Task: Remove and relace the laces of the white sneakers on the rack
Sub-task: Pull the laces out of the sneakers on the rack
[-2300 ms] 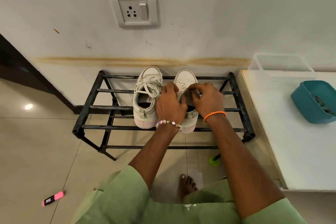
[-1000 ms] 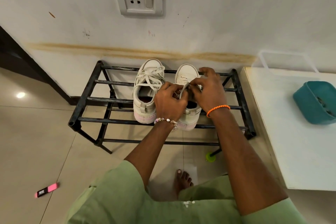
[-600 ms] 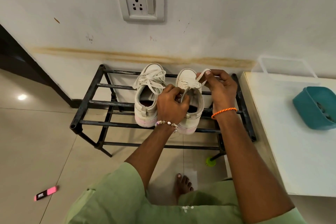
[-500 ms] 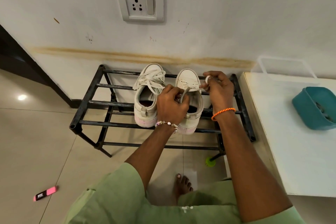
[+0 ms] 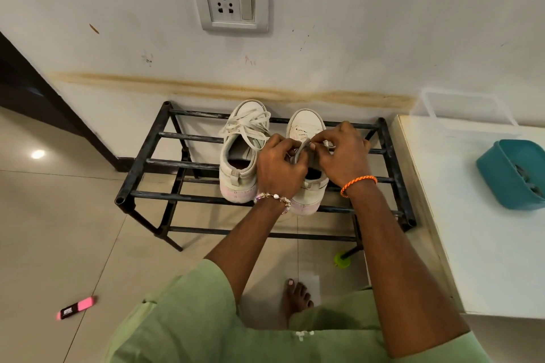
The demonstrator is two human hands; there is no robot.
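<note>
Right sneaker point(image 5: 306, 127): 1 white sneaker on the black rack point(image 5: 147, 156), toe toward the wall, heel toward the person; its tongue point(image 5: 299, 153) is lifted between the 2 hands.
Lace point(image 5: 324, 147): a short pale stretch shows at the right fingertips, over the eyelet area; whether it sits through an eyelet cannot be told.
Right hand point(image 5: 343, 156): fingers curled, thumb and forefinger pinching the lace just beside the tongue.
Left hand point(image 5: 280, 168): fingers curled around the tongue edge and the near side of the shoe opening, holding it steady.
Change: 0.5 s ago the right hand was out to the right of the toe with a length of lace drawn clear; it has now come back in to the tongue, next to the left hand.
Meaning: judged as 1 pull-through finished and the next eyelet being started; this shoe looks partway done.
Left sneaker point(image 5: 244, 153): 1, touching the first on its left, laces loose and tangled over the front, no hand on it; judged still to be worked.
Count: 2 sneakers, 1 rack, 2 hands, 2 bracelets (1 beaded point(image 5: 272, 197), 1 orange point(image 5: 358, 184)).
Surroundings: 1 teal tub point(image 5: 510, 174) on the white counter point(image 5: 472, 244) to the right, 1 wall socket point(image 5: 230, 0) above, 1 pink object point(image 5: 77, 307) on the floor.
</note>
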